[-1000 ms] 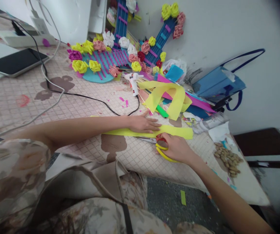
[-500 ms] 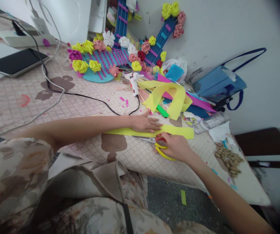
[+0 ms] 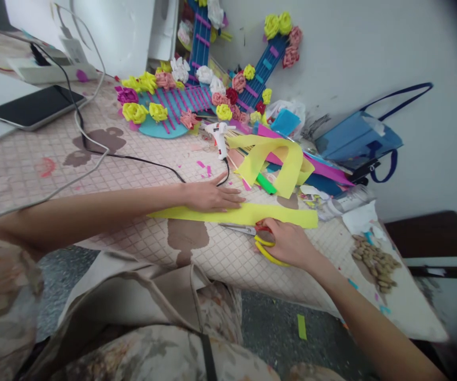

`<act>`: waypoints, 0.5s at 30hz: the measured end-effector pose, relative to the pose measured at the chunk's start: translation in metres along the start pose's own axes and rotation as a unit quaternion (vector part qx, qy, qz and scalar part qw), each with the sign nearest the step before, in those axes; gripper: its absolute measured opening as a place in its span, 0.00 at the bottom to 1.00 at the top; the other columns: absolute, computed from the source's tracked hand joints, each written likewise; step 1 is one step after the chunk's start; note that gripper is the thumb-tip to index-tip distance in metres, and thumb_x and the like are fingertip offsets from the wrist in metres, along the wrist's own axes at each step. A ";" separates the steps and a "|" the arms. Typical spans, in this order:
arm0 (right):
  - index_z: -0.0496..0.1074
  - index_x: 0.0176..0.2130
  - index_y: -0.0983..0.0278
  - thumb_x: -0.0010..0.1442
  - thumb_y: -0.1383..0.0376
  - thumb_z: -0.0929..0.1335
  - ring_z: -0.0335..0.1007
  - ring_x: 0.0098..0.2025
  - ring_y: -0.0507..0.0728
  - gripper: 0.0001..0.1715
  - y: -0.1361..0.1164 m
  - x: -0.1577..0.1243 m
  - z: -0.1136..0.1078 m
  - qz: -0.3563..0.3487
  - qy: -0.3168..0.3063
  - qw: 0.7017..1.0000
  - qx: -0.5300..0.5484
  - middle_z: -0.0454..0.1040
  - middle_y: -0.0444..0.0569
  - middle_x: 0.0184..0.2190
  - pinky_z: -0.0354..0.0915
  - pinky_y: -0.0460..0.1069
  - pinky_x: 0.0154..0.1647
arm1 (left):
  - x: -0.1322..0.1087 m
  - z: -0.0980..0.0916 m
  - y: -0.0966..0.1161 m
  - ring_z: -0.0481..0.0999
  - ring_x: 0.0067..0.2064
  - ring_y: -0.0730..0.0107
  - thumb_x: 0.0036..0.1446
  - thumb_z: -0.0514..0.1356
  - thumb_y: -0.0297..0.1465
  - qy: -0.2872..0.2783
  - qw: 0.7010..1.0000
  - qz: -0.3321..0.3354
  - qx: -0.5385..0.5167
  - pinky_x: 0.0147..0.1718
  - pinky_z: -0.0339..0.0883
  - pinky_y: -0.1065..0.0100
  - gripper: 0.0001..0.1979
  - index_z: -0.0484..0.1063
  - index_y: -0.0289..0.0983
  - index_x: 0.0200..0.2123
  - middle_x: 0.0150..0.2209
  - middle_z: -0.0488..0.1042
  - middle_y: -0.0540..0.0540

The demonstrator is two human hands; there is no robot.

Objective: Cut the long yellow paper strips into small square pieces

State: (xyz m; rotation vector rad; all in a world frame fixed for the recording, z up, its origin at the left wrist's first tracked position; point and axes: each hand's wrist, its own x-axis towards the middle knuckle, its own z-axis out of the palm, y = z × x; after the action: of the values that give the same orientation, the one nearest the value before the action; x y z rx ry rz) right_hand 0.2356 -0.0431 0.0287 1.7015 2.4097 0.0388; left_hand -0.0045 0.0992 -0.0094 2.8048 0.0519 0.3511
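Observation:
A long yellow crepe paper strip point(image 3: 279, 214) lies flat along the front of the table. My left hand point(image 3: 212, 196) rests flat on its upper edge, fingers stretched out to the right. Just below the strip, my right hand point(image 3: 292, 243) grips scissors point(image 3: 266, 244) with yellow and red handles. Their metal blades point left and look closed, lying along the strip's lower edge. Behind my hands is another looped length of yellow crepe paper point(image 3: 287, 159), with a green roll point(image 3: 266, 183) beside it.
A white glue gun point(image 3: 220, 138) stands behind my left hand, its black cord trailing left. Guitar-shaped boards with paper flowers point(image 3: 172, 106) fill the back. A tablet point(image 3: 35, 106) lies at left, peanuts point(image 3: 377, 262) at right, and a blue bag point(image 3: 359, 135) by the wall.
My left hand has slid left along the yellow strip, uncovering more of its middle. My right hand and the scissors stay nearly in place.

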 end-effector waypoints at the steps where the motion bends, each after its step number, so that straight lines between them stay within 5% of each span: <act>1: 0.64 0.41 0.62 0.50 0.46 0.66 0.72 0.36 0.61 0.27 -0.001 0.001 0.000 0.001 0.001 1.000 -0.001 0.76 0.50 0.35 0.59 0.50 0.31 | -0.002 0.001 -0.001 0.52 0.62 0.64 0.62 0.44 0.35 -0.008 1.000 -0.003 0.000 0.60 0.27 0.53 0.22 0.56 0.47 0.59 0.61 0.56 0.49; 5: 0.65 0.40 0.63 0.49 0.46 0.66 0.72 0.35 0.61 0.27 -0.006 0.007 -0.003 -0.003 0.007 1.000 -0.005 0.76 0.51 0.34 0.59 0.50 0.31 | 0.000 0.004 -0.002 0.48 0.64 0.65 0.62 0.43 0.35 -0.047 0.998 -0.028 -0.010 0.59 0.20 0.54 0.23 0.54 0.48 0.60 0.62 0.53 0.50; 15: 0.66 0.40 0.63 0.50 0.45 0.65 0.72 0.33 0.61 0.27 -0.005 0.010 0.001 -0.023 0.017 0.999 -0.018 0.76 0.51 0.32 0.58 0.49 0.29 | 0.002 0.008 -0.004 0.50 0.63 0.64 0.61 0.44 0.35 -0.028 0.999 -0.028 -0.026 0.58 0.15 0.53 0.22 0.55 0.49 0.59 0.62 0.54 0.52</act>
State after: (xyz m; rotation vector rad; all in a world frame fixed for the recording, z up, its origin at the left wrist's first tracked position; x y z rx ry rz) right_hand 0.2280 -0.0353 0.0258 1.6422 2.4580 0.1043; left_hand -0.0005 0.1010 -0.0180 2.7543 0.1063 0.2577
